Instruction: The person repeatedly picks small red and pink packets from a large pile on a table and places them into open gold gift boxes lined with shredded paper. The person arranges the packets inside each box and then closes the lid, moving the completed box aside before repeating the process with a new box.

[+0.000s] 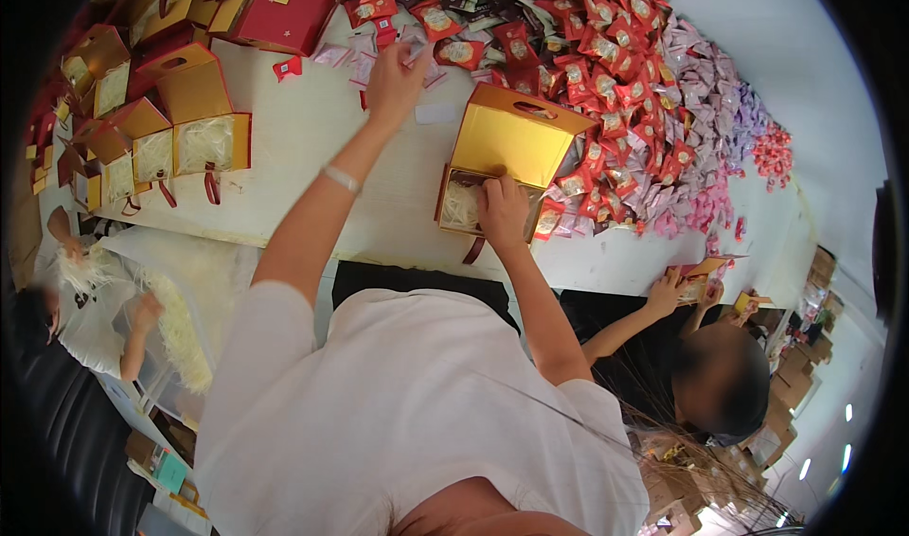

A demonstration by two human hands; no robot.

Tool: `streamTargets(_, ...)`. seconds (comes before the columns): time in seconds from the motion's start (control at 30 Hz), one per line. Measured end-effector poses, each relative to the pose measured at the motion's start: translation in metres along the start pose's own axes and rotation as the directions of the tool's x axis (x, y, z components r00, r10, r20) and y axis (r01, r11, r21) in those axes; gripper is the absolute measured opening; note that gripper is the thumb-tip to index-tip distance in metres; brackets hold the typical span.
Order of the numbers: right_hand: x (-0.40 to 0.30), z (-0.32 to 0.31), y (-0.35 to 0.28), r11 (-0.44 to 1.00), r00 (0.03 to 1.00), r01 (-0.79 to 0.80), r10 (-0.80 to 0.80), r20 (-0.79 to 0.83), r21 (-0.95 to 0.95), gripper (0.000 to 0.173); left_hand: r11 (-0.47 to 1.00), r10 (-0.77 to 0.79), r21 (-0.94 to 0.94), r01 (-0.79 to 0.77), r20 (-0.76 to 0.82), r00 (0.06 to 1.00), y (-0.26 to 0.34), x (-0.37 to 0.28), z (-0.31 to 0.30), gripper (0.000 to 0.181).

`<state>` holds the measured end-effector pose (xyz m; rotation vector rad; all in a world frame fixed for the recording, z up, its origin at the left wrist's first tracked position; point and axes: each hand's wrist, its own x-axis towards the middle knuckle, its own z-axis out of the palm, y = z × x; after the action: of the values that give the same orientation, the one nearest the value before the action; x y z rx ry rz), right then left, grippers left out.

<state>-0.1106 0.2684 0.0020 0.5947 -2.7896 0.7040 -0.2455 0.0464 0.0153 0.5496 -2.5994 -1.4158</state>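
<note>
My right hand [505,213] reaches into an open red gift box with a gold lining [518,135], its fingers over pale shredded filler [460,203]; whether they grip anything is hidden. My left hand [395,81] is stretched to the near edge of the candy heap, its fingertips at a small clear-and-pink packet [415,44]; the grip is not plain to see. Near it lie more pink packets [362,67], red wrapped packets [458,53] and a white slip [434,114]. A dark red ribbon [474,250] hangs from the box's front.
Open boxes with filler [206,144] stand at the left, with a larger red box [291,10] behind. Wrapped sweets [625,60] are heaped across the back and right. A co-worker [639,330] handles a small box at the right; another person [92,309] handles filler at the left.
</note>
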Motion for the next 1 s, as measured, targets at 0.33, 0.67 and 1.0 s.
streamTargets(0.33,0.006,-0.009,-0.007,1.0,1.0,0.026,-0.026,-0.015,0.001,0.014,0.971,0.002,0.239,0.001,-0.012,1.0,-0.008,0.08,0.041,0.037)
streamTargets(0.67,0.005,-0.047,-0.026,0.97,0.976,0.075,-0.024,-0.216,0.23,0.023,0.847,0.161,-0.532,0.019,0.29,0.944,0.031,-0.007,-0.076,0.046)
streamTargets(1.0,0.027,-0.09,-0.04,0.367,0.87,-0.494,0.216,0.444,0.788,0.019,0.941,0.166,-0.311,0.13,0.763,0.625,0.074,-0.128,-0.071,0.046)
